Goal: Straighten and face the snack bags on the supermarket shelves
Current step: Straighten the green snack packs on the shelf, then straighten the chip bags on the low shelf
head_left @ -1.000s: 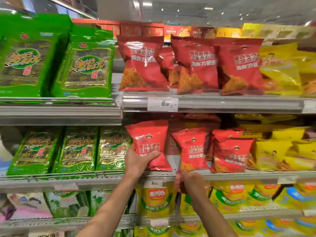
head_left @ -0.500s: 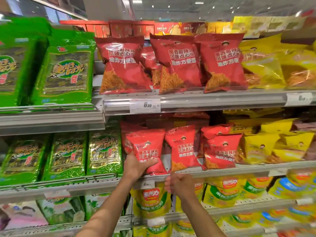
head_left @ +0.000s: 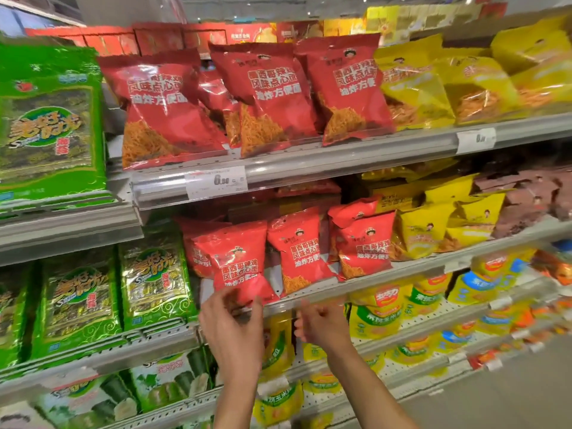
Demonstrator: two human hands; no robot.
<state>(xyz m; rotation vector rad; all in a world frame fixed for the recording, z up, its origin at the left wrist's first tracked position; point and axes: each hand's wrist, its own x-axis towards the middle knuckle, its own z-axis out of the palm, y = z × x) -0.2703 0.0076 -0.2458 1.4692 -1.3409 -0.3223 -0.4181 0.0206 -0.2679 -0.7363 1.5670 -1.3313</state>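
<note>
From the head camera I see my left hand (head_left: 230, 320) at the lower edge of a small red snack bag (head_left: 238, 264), its fingers (head_left: 258, 308) and thumb curled onto the bag's bottom corner and pinching it. That bag stands upright, face forward, at the front lip of the middle shelf (head_left: 387, 275), leaning slightly and overhanging the rail. Just beside it to the right stand two more small red bags (head_left: 298, 252), also facing out, with small yellow bags (head_left: 427, 230) further right on the same shelf.

My right hand (head_left: 322, 325) sits just below the shelf rail, apart from the bags, fingers loosely curled and holding nothing.

On the shelf above (head_left: 340, 162), large red bags (head_left: 272, 97) lean in a row behind a price tag (head_left: 216, 181), and large yellow bags (head_left: 433, 88) continue to the right. To the left, green seaweed packs (head_left: 52, 131) fill the neighbouring bay.
</note>
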